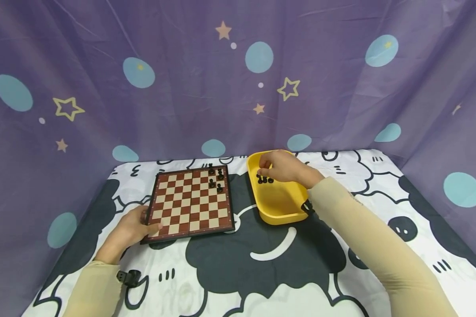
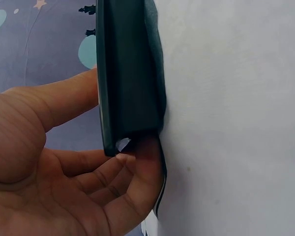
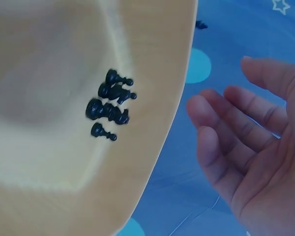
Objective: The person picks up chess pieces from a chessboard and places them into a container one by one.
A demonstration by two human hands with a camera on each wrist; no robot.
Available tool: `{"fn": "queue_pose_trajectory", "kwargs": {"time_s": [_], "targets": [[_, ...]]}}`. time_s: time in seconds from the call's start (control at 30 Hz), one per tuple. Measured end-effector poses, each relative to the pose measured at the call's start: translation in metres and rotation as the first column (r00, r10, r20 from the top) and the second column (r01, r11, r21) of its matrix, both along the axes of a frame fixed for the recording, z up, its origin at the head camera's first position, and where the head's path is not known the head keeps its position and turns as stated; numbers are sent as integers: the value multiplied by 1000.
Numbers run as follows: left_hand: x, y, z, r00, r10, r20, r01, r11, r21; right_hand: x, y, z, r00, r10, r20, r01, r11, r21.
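Note:
A brown-and-cream chessboard [image 1: 187, 200] lies left of centre in the head view. Several black chess pieces [image 1: 212, 184] stand near its far right corner. My left hand [image 1: 132, 226] grips the board's near left corner, thumb on top; in the left wrist view the fingers [image 2: 132, 196] reach under the dark edge. Over the yellow basket [image 1: 281, 204], my right hand [image 1: 283, 166] hovers with loosely bent fingers. It holds nothing in the right wrist view and is apart from the black chess pieces [image 3: 108, 109] lying inside the basket.
A black-and-white cartoon cloth [image 1: 293, 281] covers the table. Behind it hangs a purple curtain [image 1: 182, 110] with stars and blue ovals. The basket's raised rim stands just right of the board, and a black handle [image 1: 307, 207] shows at its right side.

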State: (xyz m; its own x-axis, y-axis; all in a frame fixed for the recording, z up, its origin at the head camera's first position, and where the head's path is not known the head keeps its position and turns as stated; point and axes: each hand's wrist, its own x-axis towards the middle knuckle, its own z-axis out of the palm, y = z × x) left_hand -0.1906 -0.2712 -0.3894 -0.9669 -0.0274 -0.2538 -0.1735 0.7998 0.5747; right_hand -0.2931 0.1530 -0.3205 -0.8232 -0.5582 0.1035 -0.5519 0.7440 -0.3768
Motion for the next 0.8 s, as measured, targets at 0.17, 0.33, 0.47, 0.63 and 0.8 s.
{"fn": "queue_pose_trajectory", "kwargs": {"time_s": [0.17, 0.33, 0.47, 0.63, 0.8], "targets": [[1, -1, 0, 1000, -3, 2, 3, 1000, 1, 9, -7, 2, 1000, 13, 5, -13, 1000, -6], [1, -1, 1, 1000, -4, 4, 4, 1000, -2, 18, -19, 4, 998, 31, 49, -31, 1000, -2], [1, -1, 0, 1000, -2, 6, 2, 1000, 4, 22, -31, 4, 997, 59, 50, -58, 998, -15], [1, 0, 1, 1000, 0, 7, 0, 1000, -2, 24, -46, 1, 995, 96, 41, -94, 995, -38], [0, 0, 1, 1000, 5, 10, -5, 1000, -11, 24, -62, -3, 991, 112, 77, -108, 993, -52]]}}
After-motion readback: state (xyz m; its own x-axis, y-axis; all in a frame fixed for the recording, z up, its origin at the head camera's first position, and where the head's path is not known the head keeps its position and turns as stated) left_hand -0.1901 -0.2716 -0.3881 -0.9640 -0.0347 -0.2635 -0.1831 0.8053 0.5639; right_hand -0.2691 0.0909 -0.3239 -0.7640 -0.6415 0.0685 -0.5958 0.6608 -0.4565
